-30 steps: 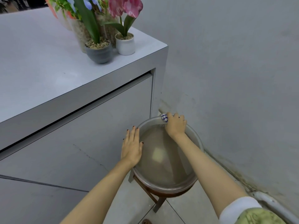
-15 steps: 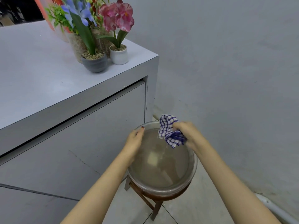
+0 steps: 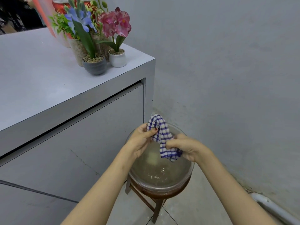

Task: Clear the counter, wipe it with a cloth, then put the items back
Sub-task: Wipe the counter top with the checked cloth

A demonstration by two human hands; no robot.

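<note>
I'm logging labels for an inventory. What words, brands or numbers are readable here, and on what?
None can be read.
The checked cloth, the bowl, the grey pot and the white pot show no writing.
The red container behind the flowers is mostly hidden; no label on it can be made out.

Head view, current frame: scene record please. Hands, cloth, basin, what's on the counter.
left hand: grips the upper end of the cloth
right hand: grips the lower end of the cloth
cloth: blue-and-white check, bunched, held above the basin
basin: clear, holds murky water, sits on a wooden stool
counter: grey, with flower pots clustered near its corner by the wall
grey pot: blue flower, closest to the camera
white pot: pink flowers, beside the grey pot
task stage: counter not yet cleared
</note>
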